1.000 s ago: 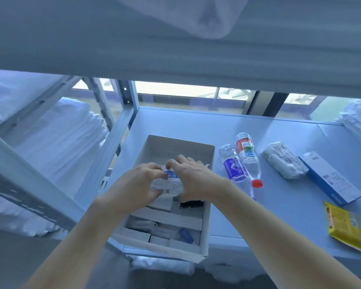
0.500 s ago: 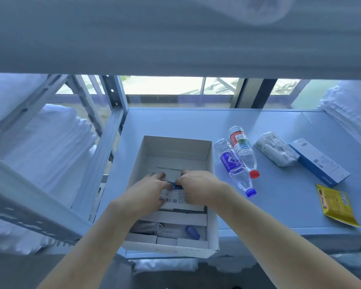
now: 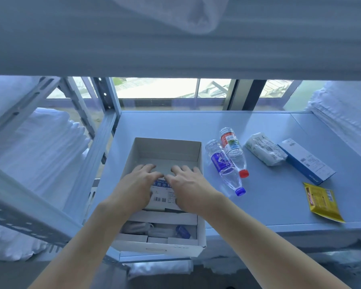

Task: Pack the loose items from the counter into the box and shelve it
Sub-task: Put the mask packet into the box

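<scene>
Box [image 3: 199,222]: your left hand [image 3: 134,185] and right hand [image 3: 188,187] lie flat, fingers spread, pressing a labelled packet [image 3: 162,197] inside. Two bottles [image 3: 227,163] lie just right of the box, caps toward you, nearer your right hand; yellow sachet [image 3: 321,202] farther right on the counter [image 3: 175,126].

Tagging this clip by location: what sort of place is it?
Likely a linen or supply storeroom: metal shelving frame, stacked white linens, and a white box of packaged supplies.
</scene>
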`<control>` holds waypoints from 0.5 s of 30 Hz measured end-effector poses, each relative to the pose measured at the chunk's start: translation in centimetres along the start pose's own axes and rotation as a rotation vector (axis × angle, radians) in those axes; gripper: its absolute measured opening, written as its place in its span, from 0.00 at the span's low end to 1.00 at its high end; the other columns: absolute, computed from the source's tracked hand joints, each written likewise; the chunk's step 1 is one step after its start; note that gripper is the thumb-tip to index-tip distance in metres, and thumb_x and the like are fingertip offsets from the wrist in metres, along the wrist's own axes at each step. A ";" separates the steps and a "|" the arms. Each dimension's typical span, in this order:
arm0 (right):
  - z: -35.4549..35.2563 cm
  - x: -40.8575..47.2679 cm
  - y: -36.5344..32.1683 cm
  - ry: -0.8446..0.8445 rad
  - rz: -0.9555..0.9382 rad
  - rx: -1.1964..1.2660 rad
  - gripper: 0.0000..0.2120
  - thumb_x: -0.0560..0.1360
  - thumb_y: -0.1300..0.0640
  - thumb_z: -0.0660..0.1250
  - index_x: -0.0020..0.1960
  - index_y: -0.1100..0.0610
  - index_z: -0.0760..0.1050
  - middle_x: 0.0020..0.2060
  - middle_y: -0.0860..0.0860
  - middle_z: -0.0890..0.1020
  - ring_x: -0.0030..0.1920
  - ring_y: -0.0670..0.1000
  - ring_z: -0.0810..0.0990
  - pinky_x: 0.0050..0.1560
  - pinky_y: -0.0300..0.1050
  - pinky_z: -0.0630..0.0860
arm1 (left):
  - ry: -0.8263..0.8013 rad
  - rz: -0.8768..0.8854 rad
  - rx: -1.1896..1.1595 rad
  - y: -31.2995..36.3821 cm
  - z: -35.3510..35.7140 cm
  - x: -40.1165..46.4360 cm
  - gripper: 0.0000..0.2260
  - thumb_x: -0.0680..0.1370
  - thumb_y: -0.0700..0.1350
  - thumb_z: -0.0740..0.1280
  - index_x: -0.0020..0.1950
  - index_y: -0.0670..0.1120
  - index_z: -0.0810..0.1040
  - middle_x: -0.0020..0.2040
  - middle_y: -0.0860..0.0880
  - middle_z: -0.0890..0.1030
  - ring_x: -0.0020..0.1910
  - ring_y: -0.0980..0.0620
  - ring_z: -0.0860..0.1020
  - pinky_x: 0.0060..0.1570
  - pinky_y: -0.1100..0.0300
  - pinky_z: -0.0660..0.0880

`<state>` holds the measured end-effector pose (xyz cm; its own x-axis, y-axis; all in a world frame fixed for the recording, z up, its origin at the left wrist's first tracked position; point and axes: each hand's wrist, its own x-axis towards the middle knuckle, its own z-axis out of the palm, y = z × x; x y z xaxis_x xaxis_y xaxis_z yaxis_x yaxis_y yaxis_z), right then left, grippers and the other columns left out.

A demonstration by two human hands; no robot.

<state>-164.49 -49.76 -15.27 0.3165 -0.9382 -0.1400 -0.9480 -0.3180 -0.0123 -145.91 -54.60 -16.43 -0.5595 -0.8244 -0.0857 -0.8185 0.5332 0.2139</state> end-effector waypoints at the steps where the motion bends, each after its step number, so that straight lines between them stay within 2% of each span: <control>1: -0.2 -0.3 0.3 0.021 -0.003 0.001 0.23 0.71 0.58 0.69 0.66 0.54 0.72 0.60 0.55 0.73 0.60 0.59 0.73 0.59 0.59 0.71 | 0.025 -0.004 0.000 0.3 -0.4 0.0 0.27 0.78 0.43 0.71 0.76 0.55 0.69 0.79 0.49 0.64 0.78 0.49 0.61 0.72 0.50 0.70; 4: -0.9 -1.0 1.6 0.104 -0.012 0.020 0.24 0.73 0.54 0.70 0.68 0.53 0.71 0.67 0.55 0.72 0.67 0.59 0.70 0.67 0.61 0.67 | 0.095 0.009 -0.017 1.5 -1.7 0.0 0.27 0.78 0.46 0.72 0.76 0.54 0.70 0.79 0.48 0.65 0.78 0.49 0.62 0.73 0.49 0.69; 8: -1.7 -2.3 4.1 0.199 -0.004 0.068 0.27 0.76 0.50 0.69 0.72 0.54 0.69 0.73 0.55 0.68 0.73 0.59 0.66 0.72 0.61 0.63 | 0.168 0.024 -0.022 3.5 -2.7 0.5 0.28 0.77 0.46 0.73 0.76 0.53 0.71 0.79 0.49 0.66 0.78 0.49 0.62 0.73 0.52 0.68; 15: -2.4 -6.1 9.8 0.279 0.059 0.194 0.28 0.80 0.44 0.65 0.77 0.53 0.66 0.77 0.53 0.66 0.76 0.56 0.64 0.75 0.57 0.62 | 0.235 0.038 -0.075 9.2 -3.3 2.3 0.27 0.76 0.44 0.74 0.75 0.52 0.73 0.78 0.49 0.68 0.77 0.49 0.64 0.72 0.50 0.70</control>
<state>-175.68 -47.44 -12.16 0.2320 -0.9641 0.1295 -0.9453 -0.2548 -0.2038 -154.29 -52.20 -11.45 -0.5364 -0.8305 0.1504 -0.7808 0.5559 0.2851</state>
